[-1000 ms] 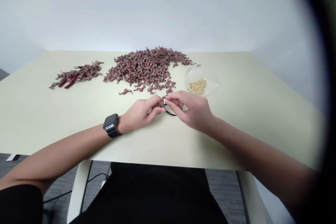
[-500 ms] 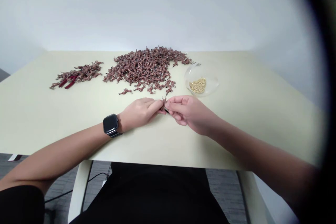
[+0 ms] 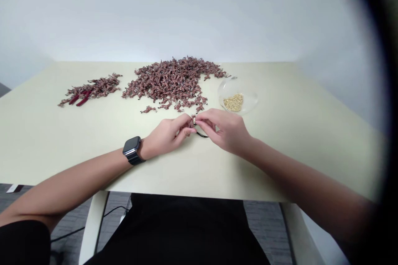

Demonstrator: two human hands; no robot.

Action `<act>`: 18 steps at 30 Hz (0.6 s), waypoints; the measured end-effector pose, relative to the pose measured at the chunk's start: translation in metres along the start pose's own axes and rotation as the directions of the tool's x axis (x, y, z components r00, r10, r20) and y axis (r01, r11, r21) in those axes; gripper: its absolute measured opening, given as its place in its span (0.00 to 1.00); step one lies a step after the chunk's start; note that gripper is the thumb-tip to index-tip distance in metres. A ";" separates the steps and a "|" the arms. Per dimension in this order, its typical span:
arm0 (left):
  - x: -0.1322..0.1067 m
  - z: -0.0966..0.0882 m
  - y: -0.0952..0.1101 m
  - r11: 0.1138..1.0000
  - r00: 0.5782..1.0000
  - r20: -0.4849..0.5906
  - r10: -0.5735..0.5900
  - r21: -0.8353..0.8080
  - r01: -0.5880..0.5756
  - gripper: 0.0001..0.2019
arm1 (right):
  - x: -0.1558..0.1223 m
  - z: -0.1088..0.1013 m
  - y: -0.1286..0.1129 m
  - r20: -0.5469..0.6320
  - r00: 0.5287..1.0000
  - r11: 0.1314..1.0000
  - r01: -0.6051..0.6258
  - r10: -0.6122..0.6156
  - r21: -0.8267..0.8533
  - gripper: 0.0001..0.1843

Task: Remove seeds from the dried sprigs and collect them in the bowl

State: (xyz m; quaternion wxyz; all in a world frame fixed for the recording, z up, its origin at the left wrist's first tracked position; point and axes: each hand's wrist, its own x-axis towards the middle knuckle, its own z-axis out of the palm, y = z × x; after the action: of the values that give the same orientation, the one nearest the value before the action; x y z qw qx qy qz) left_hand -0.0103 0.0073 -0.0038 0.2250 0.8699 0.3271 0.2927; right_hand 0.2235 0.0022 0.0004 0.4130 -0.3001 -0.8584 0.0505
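My left hand (image 3: 169,133), a dark watch (image 3: 132,149) on its wrist, pinches a small brown figurine (image 3: 192,120) that looks like an animal; only part of it shows between the fingers. Fingertips of my right hand (image 3: 228,129) meet it from the other side, closed in a pinch. A thin black cord-like loop (image 3: 202,135) curves from the figurine to beneath the right hand. Something small and pale at the right fingertips is too tiny to make out. Both hands hover just over or rest on the pale table (image 3: 186,169).
A large heap of similar brown figurines (image 3: 174,78) lies beyond my hands, with several loose ones in front. To the left, a smaller pile (image 3: 105,85) has a red-handled tool (image 3: 83,98) on it. A clear bowl (image 3: 251,101) with small golden pieces (image 3: 234,102) stands at right.
My right hand has turned palm-down and shifted slightly up, fingers still at the figurine. The left hand's thumb has moved lower, and more of the black loop now shows.
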 end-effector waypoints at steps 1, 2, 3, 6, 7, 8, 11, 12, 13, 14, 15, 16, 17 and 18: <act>0.000 0.000 0.001 1.000 1.000 0.004 0.000 -0.005 0.001 0.08 | 0.000 0.000 0.001 0.001 1.000 1.000 0.019 -0.019 -0.009 0.06; 0.000 0.000 0.001 1.000 1.000 0.007 -0.001 -0.008 0.001 0.08 | 0.000 -0.001 0.000 0.001 1.000 1.000 0.027 -0.027 -0.010 0.06; -0.001 0.000 0.001 1.000 1.000 0.010 0.001 -0.007 -0.001 0.08 | 0.000 -0.001 -0.001 0.000 1.000 1.000 0.024 -0.024 -0.003 0.06; -0.002 0.001 -0.001 0.999 0.999 0.015 0.037 0.036 -0.037 0.07 | 0.001 -0.001 -0.009 0.024 0.994 0.991 -0.107 0.105 0.077 0.04; -0.002 0.001 -0.003 0.996 0.998 0.014 0.061 0.070 -0.061 0.07 | 0.002 -0.001 -0.012 0.047 0.981 0.972 -0.194 0.189 0.131 0.04; -0.002 0.001 -0.004 0.989 0.996 0.012 0.091 0.118 -0.092 0.07 | 0.003 -0.001 -0.016 0.080 0.956 0.935 -0.294 0.284 0.198 0.04; 0.000 0.000 -0.008 0.931 0.977 0.020 0.213 0.300 -0.210 0.10 | 0.007 -0.003 -0.023 0.271 0.807 0.682 -0.589 0.524 0.434 0.07; 0.001 -0.001 -0.009 0.899 0.965 0.034 0.260 0.357 -0.255 0.11 | 0.009 -0.004 -0.023 0.364 0.738 0.543 -0.669 0.569 0.507 0.08; 0.002 -0.003 -0.010 0.864 0.951 0.054 0.303 0.405 -0.299 0.11 | 0.011 -0.005 -0.023 0.467 0.662 0.382 -0.734 0.586 0.561 0.09; 0.003 -0.004 -0.010 0.830 0.937 0.077 0.341 0.443 -0.338 0.11 | 0.013 -0.006 -0.022 0.567 0.592 0.217 -0.777 0.573 0.591 0.11; 0.004 -0.005 -0.010 0.803 0.925 0.101 0.366 0.468 -0.368 0.11 | 0.014 -0.006 -0.021 0.649 0.536 0.072 -0.797 0.540 0.599 0.12; 0.005 -0.006 -0.009 0.790 0.919 0.114 0.377 0.479 -0.383 0.10 | 0.015 -0.007 -0.019 0.705 0.500 -0.034 -0.803 0.503 0.595 0.13; 0.005 -0.006 -0.009 0.797 0.922 0.111 0.370 0.471 -0.377 0.10 | 0.016 -0.006 -0.019 0.733 0.488 -0.085 -0.803 0.475 0.590 0.14; 0.004 -0.006 -0.009 0.827 0.935 0.091 0.344 0.443 -0.347 0.09 | 0.016 -0.005 -0.018 0.728 0.499 -0.074 -0.800 0.470 0.596 0.14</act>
State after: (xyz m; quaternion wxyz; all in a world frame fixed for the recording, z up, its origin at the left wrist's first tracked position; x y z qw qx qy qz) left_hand -0.0151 0.0174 -0.0033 -0.0389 0.9438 0.2226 0.2412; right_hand 0.2116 -0.0046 0.0204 0.2894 -0.3729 -0.4599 0.7521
